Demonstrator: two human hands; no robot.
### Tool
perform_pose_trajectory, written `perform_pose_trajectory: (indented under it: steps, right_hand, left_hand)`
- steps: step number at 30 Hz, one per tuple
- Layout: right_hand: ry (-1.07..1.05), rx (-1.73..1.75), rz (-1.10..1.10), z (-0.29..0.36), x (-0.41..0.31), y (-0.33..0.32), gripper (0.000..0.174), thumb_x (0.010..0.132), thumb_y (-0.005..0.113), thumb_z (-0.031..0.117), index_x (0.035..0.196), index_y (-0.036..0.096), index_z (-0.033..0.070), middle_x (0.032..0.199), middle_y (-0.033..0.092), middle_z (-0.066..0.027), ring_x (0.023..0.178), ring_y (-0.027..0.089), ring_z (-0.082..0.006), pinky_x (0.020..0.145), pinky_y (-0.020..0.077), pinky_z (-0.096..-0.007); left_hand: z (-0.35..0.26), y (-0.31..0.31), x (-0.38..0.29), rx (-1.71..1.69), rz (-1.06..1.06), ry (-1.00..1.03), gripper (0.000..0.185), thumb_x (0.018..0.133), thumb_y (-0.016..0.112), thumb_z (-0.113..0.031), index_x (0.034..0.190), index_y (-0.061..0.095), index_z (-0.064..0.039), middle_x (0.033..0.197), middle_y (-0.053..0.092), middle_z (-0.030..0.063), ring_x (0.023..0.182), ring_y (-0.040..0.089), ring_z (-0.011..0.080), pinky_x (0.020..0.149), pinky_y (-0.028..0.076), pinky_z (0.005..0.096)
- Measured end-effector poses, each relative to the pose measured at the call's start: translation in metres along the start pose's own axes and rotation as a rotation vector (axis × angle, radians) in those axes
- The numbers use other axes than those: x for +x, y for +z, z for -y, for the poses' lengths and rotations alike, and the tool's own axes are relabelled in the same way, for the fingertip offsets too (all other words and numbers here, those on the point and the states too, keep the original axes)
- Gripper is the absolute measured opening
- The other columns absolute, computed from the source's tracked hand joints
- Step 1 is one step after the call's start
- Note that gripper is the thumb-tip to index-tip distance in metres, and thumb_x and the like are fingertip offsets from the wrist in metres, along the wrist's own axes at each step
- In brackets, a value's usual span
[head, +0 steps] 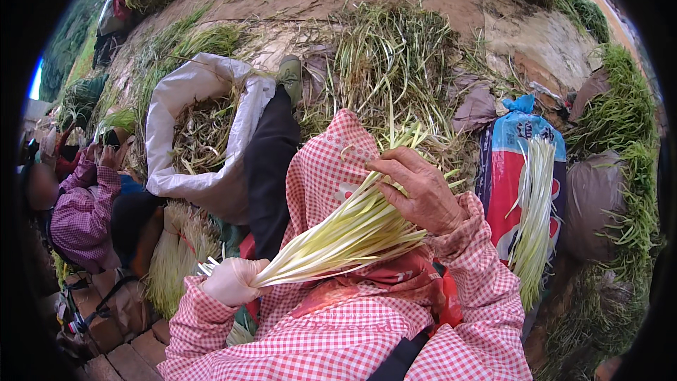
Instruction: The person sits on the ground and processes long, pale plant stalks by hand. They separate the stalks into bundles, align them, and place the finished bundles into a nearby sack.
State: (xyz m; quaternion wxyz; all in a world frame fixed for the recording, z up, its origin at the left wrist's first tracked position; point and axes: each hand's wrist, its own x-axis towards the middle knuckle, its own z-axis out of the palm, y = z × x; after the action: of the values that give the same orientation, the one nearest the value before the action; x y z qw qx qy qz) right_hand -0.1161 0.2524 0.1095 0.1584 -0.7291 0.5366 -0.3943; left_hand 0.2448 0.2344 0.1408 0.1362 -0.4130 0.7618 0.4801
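A bunch of long white and yellow-green leafy stalks (338, 233), perhaps blanched chives, lies across my red-checked lap. Near the white stalk ends, my left hand (232, 281), in a pale glove, is closed around the bunch. Bare and with curled fingers, my right hand (418, 190) rests at the leafy end, touching the leaves; whether it grips any is unclear. To the right, a separate bunch of white stalks (531, 217) lies on a red and blue printed bag (502, 169).
An open white woven sack (164, 143) of withered trimmings stands left of my dark trouser leg. Loose stalks (396, 58) cover the ground ahead. Tied bundles (180, 259) stand at left, near a person in purple checks (84, 217). Green heaps (613, 111) line the right.
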Motion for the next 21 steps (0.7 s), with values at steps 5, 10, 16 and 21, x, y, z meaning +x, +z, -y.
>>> perform_pose_trajectory:
  steps: [5,10,16,21]
  right_hand:
    - [0.093,0.059,0.019,-0.001,-0.008,0.015,0.023,0.078,0.066,0.008,0.1,0.06,0.004,0.085,0.055,-0.0112,0.077,0.058,-0.0287,0.066,0.0495,-0.0355]
    - [0.099,-0.023,0.021,0.002,-0.01,0.012,0.023,0.076,0.066,0.007,0.099,0.06,0.005,0.083,0.054,-0.0097,0.073,0.058,-0.027,0.062,0.0495,-0.0345]
    - [0.084,-0.054,0.015,0.002,-0.019,0.013,0.021,0.075,0.067,0.006,0.095,0.06,0.005,0.082,0.054,-0.0084,0.072,0.059,-0.0262,0.062,0.0497,-0.0348]
    - [0.045,-0.042,-0.026,0.001,-0.027,0.018,0.019,0.075,0.067,0.005,0.093,0.06,0.004,0.084,0.055,-0.009,0.075,0.06,-0.0267,0.063,0.0504,-0.0343]
  left_hand:
    - [0.004,0.006,-0.002,0.04,-0.036,0.009,0.022,0.077,0.07,-0.02,0.096,0.062,-0.013,0.076,0.064,0.0117,0.071,0.063,0.0314,0.061,0.049,0.0365]
    - [0.002,0.007,-0.002,0.045,-0.02,-0.03,0.022,0.076,0.07,-0.02,0.095,0.062,-0.013,0.074,0.064,0.0126,0.071,0.063,0.032,0.06,0.049,0.0374]
    - [-0.003,0.008,-0.003,0.054,-0.033,-0.041,0.021,0.077,0.069,-0.02,0.095,0.062,-0.013,0.075,0.064,0.0131,0.071,0.063,0.0323,0.061,0.049,0.0382]
    - [-0.004,0.012,-0.003,0.05,-0.041,-0.022,0.021,0.077,0.069,-0.02,0.095,0.062,-0.012,0.075,0.064,0.0136,0.072,0.063,0.0325,0.061,0.049,0.0381]
